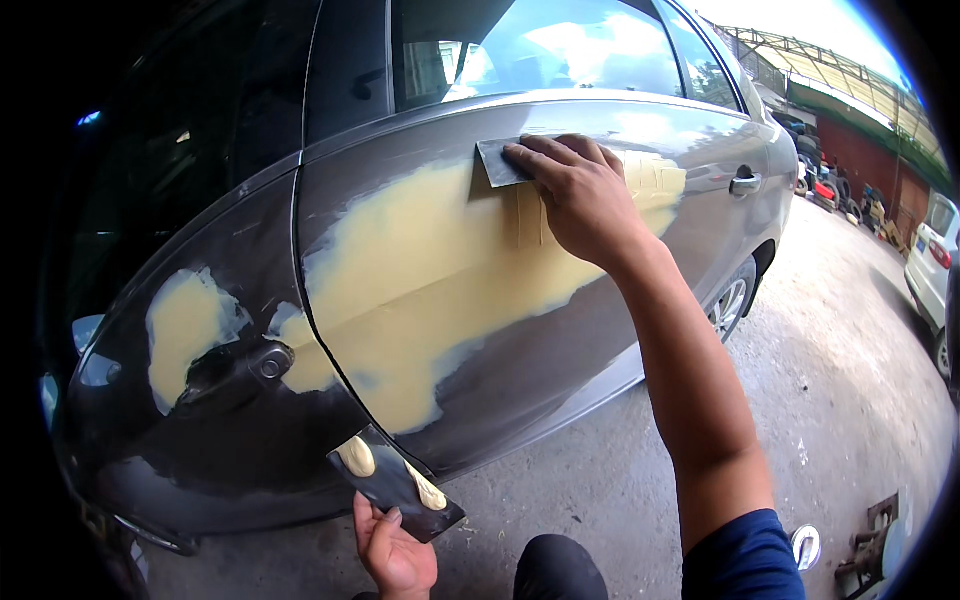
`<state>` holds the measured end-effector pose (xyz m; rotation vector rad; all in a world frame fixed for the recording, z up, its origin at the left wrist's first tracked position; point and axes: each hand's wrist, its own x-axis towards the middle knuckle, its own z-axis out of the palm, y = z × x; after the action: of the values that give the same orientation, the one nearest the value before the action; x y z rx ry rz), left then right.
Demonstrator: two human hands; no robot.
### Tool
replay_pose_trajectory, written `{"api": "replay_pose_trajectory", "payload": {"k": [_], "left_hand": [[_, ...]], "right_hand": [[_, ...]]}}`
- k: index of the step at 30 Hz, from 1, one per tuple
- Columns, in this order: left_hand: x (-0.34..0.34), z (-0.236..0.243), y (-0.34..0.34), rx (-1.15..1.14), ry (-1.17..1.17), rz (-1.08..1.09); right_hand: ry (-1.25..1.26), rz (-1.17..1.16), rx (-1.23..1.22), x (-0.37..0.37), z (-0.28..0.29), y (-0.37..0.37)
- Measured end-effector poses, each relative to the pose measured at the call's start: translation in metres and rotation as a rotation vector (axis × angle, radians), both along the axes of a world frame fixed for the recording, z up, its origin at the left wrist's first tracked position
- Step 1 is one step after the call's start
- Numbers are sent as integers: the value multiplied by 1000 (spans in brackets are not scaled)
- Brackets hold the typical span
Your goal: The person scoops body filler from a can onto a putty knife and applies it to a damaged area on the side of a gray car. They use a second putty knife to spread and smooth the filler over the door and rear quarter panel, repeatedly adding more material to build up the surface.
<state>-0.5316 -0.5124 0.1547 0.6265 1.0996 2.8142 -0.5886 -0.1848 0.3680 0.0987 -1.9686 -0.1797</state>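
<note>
My right hand (575,190) grips a flat grey putty spreader (501,165) and presses it to the upper part of a grey car's rear door (540,350). Under and around it spreads a broad patch of cream-coloured body filler (420,270), with fresh ridges below the spreader and thicker strokes right of my hand. Low in front, my left hand (395,545) holds a dark rectangular mixing board (395,488) by its lower edge, fingers partly behind it. Two blobs of cream filler (356,457) sit on that board.
The front door (270,450) carries another filler patch (190,335) around its handle recess. A rear door handle (745,181) and wheel (733,298) lie to the right. On the concrete floor (800,400) are a round tin lid (805,547) and a metal stand (875,550). A white car (932,260) stands far right.
</note>
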Motion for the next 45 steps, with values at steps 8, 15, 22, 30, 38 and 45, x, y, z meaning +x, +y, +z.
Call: {"api": "replay_pose_trajectory", "payload": {"k": [8,15,22,30,38,45], "left_hand": [[0,0,5,-7,-36,31],[0,-2,9,-10,-52,50],[-7,-13,9,-27,-49,48],[-7,-6,24,-4,-67,8],[-4,-3,65,70,-119,-113],[3,23,84,84,1,-72]], "right_hand": [[-29,33,2,9,-28,-29],[-27,24,30,16,-59,-39],[-49,10,35,22,-93,-47],[-85,-13,32,32,-134,-45],[-157,1159,-544,108,-175,-98],[-407,883,-474,124,-205,-62]]}}
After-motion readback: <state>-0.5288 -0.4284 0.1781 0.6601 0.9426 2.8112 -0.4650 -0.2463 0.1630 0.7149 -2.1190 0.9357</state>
